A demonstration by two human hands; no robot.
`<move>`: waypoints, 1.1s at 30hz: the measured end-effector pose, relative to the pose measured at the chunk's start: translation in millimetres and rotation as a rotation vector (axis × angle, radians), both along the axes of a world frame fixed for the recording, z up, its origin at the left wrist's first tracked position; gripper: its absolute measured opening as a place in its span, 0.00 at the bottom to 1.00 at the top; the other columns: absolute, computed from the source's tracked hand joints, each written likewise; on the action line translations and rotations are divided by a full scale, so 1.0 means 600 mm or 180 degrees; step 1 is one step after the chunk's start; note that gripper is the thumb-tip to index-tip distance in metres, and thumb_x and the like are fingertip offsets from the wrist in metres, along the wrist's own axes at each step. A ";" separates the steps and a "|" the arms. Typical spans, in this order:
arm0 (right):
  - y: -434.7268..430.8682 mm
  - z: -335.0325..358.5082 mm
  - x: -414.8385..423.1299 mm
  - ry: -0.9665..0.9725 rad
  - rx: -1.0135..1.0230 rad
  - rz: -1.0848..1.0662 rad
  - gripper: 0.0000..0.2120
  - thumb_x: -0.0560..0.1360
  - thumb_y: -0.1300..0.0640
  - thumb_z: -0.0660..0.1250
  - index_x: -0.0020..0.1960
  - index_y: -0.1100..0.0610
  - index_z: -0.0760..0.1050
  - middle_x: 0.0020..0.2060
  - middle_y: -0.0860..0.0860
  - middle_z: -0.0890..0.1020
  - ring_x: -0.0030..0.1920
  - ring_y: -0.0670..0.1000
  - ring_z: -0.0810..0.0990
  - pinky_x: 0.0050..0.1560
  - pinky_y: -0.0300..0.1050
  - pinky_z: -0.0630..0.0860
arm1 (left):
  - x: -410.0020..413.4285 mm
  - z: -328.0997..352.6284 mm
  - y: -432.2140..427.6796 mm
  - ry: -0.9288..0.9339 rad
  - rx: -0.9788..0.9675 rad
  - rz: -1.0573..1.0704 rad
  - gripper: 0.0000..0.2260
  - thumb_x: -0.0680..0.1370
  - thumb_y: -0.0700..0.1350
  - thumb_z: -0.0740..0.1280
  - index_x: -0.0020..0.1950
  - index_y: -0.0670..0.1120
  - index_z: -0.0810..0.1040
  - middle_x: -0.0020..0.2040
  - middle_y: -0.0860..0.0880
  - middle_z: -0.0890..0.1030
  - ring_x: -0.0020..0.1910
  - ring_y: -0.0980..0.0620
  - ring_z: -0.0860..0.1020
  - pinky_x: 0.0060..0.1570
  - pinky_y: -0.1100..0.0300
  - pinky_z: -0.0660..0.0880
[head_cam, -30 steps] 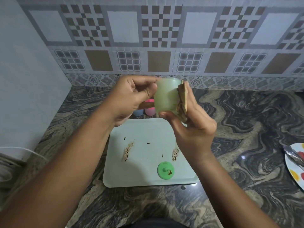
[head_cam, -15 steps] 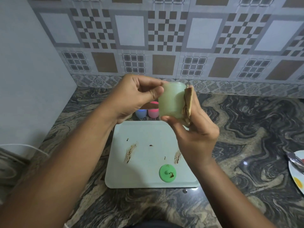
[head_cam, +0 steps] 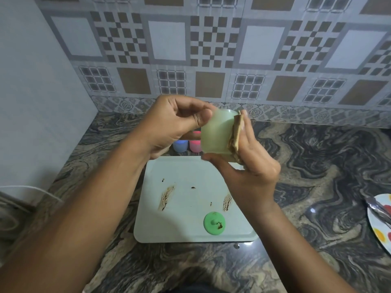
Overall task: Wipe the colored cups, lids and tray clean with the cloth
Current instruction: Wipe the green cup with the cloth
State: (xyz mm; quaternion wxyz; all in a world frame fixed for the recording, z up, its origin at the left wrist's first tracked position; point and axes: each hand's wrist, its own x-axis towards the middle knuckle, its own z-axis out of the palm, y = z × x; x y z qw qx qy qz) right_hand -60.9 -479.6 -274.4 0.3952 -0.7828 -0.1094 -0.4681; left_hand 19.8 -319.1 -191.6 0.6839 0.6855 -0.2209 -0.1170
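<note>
Holding one green cup (head_cam: pixel 215 134): left hand (head_cam: pixel 173 125) grip on rim, right hand (head_cam: pixel 251 163) pressing one cloth (head_cam: pixel 236 134); one tray (head_cam: pixel 190 208), one green lid (head_cam: pixel 214 223), two cups behind: blue cup (head_cam: pixel 179 145), pink cup (head_cam: pixel 195 145).

Pale green cup (head_cam: pixel 215 135) looks translucent matt plastic; tray (head_cam: pixel 190 178) smooth, brown-smeared; countertop (head_cam: pixel 317 166) polished, glossy veined stone; cloth (head_cam: pixel 236 134) possibly stained fabric.

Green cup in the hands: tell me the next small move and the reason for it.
Probably turn the pale green cup a little with the left hand so the cloth, pressed to its side by the right hand, reaches a fresh patch. The cloth covers only one side of the cup, and the green lid and tray below show brown smears not yet wiped.
</note>
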 end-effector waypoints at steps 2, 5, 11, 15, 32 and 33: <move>0.000 -0.003 0.001 0.0008 0.0089 0.0027 0.32 0.72 0.55 0.81 0.67 0.72 0.75 0.68 0.66 0.75 0.68 0.60 0.79 0.62 0.53 0.81 | -0.003 0.003 -0.005 -0.0159 0.0024 0.0105 0.08 0.69 0.47 0.74 0.45 0.45 0.84 0.43 0.49 0.87 0.45 0.52 0.85 0.41 0.57 0.82; 0.005 -0.009 0.007 0.0186 0.0770 0.0351 0.31 0.74 0.53 0.78 0.66 0.74 0.75 0.66 0.68 0.78 0.65 0.65 0.81 0.59 0.63 0.80 | -0.004 0.002 -0.005 -0.0161 -0.0029 0.0182 0.11 0.71 0.49 0.72 0.49 0.46 0.85 0.48 0.48 0.87 0.50 0.51 0.84 0.47 0.53 0.82; 0.010 0.000 0.008 0.0232 0.0796 0.0325 0.31 0.74 0.53 0.79 0.69 0.68 0.74 0.66 0.67 0.78 0.62 0.65 0.82 0.59 0.61 0.82 | -0.004 0.001 0.001 0.0024 -0.0152 0.0152 0.09 0.71 0.44 0.71 0.50 0.45 0.83 0.45 0.48 0.86 0.46 0.50 0.85 0.40 0.55 0.82; 0.008 -0.006 0.006 0.0017 0.0026 0.0021 0.32 0.71 0.56 0.82 0.67 0.71 0.75 0.68 0.66 0.75 0.68 0.59 0.79 0.60 0.54 0.82 | -0.014 0.006 -0.010 -0.0429 0.0162 0.0279 0.09 0.68 0.49 0.75 0.45 0.46 0.85 0.41 0.50 0.86 0.43 0.53 0.84 0.43 0.56 0.82; 0.000 -0.010 0.003 0.0158 0.0804 0.0375 0.29 0.74 0.52 0.78 0.64 0.73 0.77 0.68 0.66 0.77 0.66 0.63 0.81 0.61 0.58 0.82 | -0.015 0.003 -0.014 0.0156 -0.0074 0.0130 0.18 0.75 0.54 0.66 0.59 0.45 0.82 0.56 0.46 0.85 0.56 0.46 0.83 0.55 0.46 0.80; -0.004 -0.012 0.007 0.0183 0.1061 0.0485 0.29 0.75 0.51 0.78 0.64 0.73 0.77 0.67 0.66 0.78 0.63 0.66 0.82 0.57 0.64 0.82 | -0.010 0.002 -0.009 0.0211 -0.0112 0.0105 0.16 0.76 0.51 0.66 0.60 0.45 0.82 0.56 0.45 0.85 0.56 0.46 0.83 0.55 0.46 0.80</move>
